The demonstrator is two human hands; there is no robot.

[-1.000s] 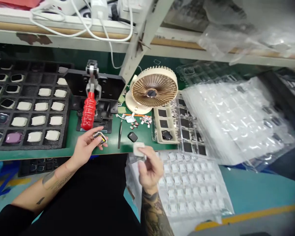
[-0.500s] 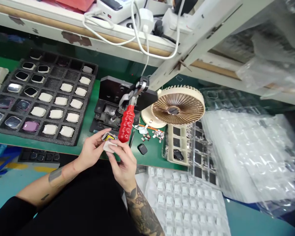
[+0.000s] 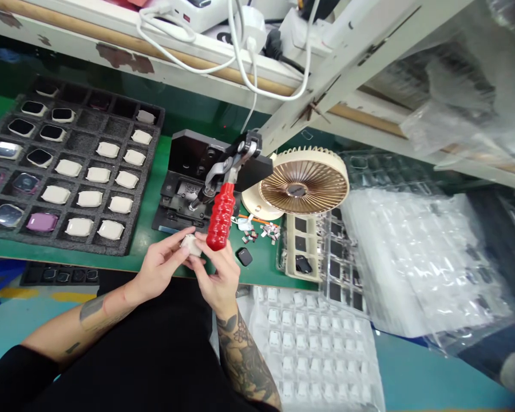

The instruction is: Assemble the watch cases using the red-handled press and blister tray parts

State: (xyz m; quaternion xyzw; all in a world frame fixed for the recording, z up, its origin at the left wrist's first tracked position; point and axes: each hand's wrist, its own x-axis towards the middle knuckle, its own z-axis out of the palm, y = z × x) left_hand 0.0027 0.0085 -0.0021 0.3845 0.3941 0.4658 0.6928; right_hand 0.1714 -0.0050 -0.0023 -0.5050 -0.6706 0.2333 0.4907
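Cream watch case [image 3: 191, 245] sits at the near edge of the green worktop [image 3: 266, 257], just below the press's red handle [image 3: 220, 217]. The left hand [image 3: 161, 266] and right hand [image 3: 217, 274] meet on it, each grip pinching it from its own side. To the left, a black foam tray [image 3: 83, 127] holds eleven cream cases, one purple case [image 3: 42, 221] and several glossy-faced ones. To the right, a small cream tray [image 3: 288, 252] shows three compartments, each with a dark piece. Nearer, a clear blister tray [image 3: 360, 343] carries many white pieces.
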